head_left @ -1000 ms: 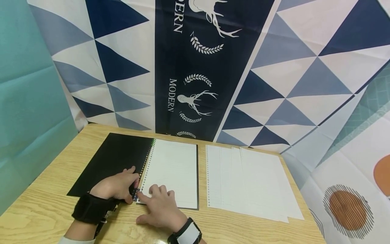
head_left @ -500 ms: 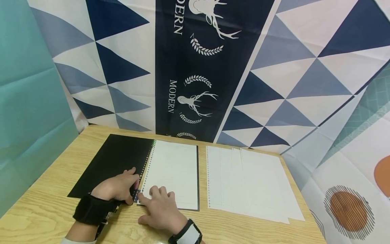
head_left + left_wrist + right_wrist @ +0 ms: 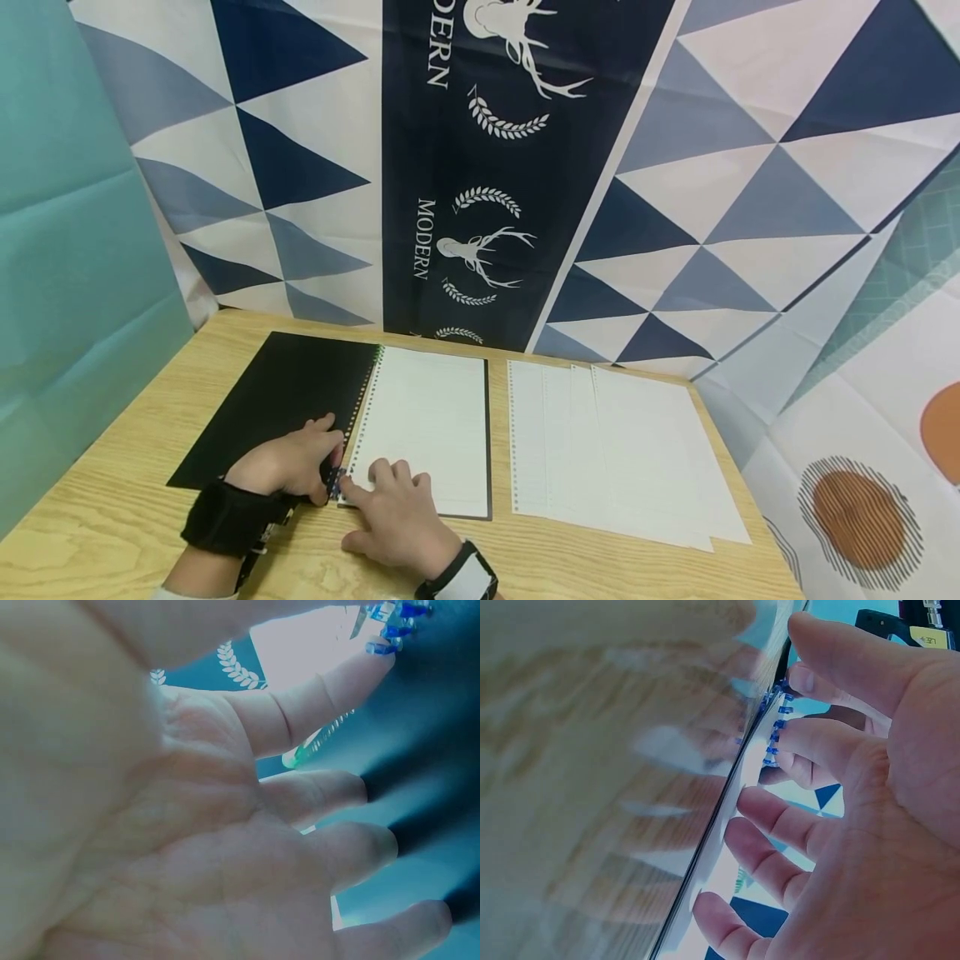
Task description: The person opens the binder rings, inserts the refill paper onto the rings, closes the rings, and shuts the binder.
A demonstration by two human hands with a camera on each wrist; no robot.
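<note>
An open notebook has a black cover (image 3: 300, 375) on the left and white punched pages (image 3: 427, 417) on the right. Blue rings (image 3: 394, 630) of its binding show at the near end. My left hand (image 3: 288, 460) pinches the binding there between thumb and index finger, its other fingers spread over the black cover. Beside it, my right hand (image 3: 397, 517) has its index fingertip against the blue rings (image 3: 772, 739); its other fingers rest loosely on the page's lower part, with the thumb off the page above the table. The exact contact under the left fingers is hidden.
Several overlapping loose punched sheets (image 3: 622, 454) lie on the wooden table (image 3: 600, 567), right of the notebook. Patterned cloth (image 3: 480, 167) hangs behind the table, and a teal cloth (image 3: 75, 250) hangs at the left.
</note>
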